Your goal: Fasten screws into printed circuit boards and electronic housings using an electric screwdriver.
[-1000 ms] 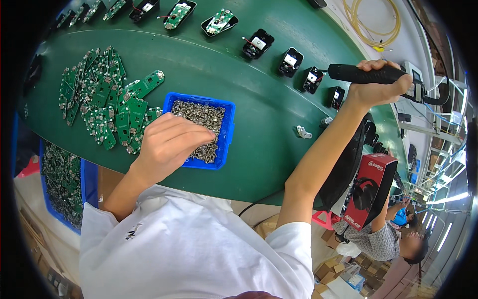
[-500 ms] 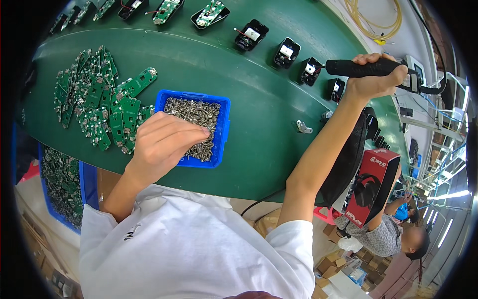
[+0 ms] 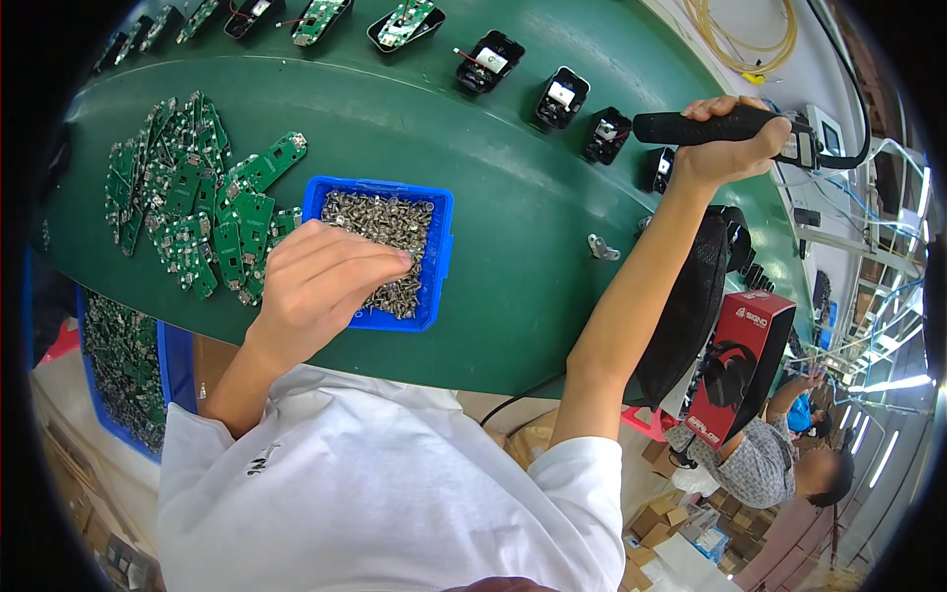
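My left hand [image 3: 321, 276] is closed in a pinch over a blue tray [image 3: 447, 247] full of small metal screws [image 3: 380, 219]. Whatever the fingertips hold is too small to make out. Out to the right, my right hand [image 3: 735, 143] wraps around a black electric screwdriver [image 3: 671, 128], which lies nearly level and points left. Its tip end is beside a small black housing [image 3: 607, 136] with a red wire inside. More housings continue the row, among them one [image 3: 562, 99] with a white block inside and another [image 3: 662, 170] below the screwdriver.
Green circuit boards [image 3: 187, 187] lie heaped left of the tray. A blue bin [image 3: 168, 365] of boards stands below the green table [image 3: 493, 345]. A small metal part [image 3: 603, 248], a black bag [image 3: 681, 316] and a red box [image 3: 745, 365] are at the right; a person [image 3: 750, 459] is beyond.
My right hand and the screwdriver have shifted slightly left and down relative to the housings. The white block seen earlier in the housing at its tip no longer shows. My left hand stays over the screws.
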Motion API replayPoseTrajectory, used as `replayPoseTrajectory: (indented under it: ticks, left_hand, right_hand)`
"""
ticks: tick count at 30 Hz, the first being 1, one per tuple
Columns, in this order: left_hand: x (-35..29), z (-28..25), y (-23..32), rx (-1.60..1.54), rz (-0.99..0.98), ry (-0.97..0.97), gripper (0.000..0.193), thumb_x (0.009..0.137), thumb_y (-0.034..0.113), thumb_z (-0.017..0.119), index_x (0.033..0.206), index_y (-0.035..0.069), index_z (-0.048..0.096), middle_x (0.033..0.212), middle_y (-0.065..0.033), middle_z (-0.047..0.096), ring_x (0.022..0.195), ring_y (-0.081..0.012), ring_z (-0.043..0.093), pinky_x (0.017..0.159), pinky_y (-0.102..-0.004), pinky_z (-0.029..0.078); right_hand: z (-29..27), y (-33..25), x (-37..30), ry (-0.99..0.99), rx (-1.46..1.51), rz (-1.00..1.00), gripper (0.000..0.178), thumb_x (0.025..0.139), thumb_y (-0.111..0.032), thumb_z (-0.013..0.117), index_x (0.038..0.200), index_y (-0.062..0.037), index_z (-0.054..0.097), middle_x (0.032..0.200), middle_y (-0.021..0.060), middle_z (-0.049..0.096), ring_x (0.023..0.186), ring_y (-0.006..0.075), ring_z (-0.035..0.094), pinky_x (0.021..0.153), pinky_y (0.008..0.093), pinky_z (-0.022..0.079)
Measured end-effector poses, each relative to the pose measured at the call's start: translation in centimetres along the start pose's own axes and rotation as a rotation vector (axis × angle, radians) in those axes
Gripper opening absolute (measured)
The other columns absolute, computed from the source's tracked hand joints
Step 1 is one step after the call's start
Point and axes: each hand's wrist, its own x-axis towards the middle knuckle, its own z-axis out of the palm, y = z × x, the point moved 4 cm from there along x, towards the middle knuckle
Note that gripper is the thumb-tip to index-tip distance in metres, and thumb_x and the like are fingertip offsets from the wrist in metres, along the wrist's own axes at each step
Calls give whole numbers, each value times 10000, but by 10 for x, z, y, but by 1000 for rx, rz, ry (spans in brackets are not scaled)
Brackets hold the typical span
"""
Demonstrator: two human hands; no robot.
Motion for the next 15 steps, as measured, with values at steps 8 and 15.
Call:
replayPoseTrajectory:
  ticks: [8, 15]
  left_hand:
    - [3, 2, 1, 13, -6, -11, 183, 750, 16, 767, 915, 95, 754, 928, 17, 763, 751, -124, 647, 721, -252, 462]
    - [6, -2, 4, -21, 25, -23, 176, 757, 19, 762, 919, 88, 752, 932, 13, 764, 742, -125, 647, 707, -250, 467]
  right_hand:
    - [12, 9, -28, -181, 31, -100, 519, 988, -544, 499, 792, -66, 542, 560, 77, 531, 404, 193, 490, 410, 307, 439]
    - [-3, 14, -24, -182, 124, -53, 593, 959, -648, 438, 816, -91, 581, 561, 64, 528, 413, 185, 490, 414, 296, 430]
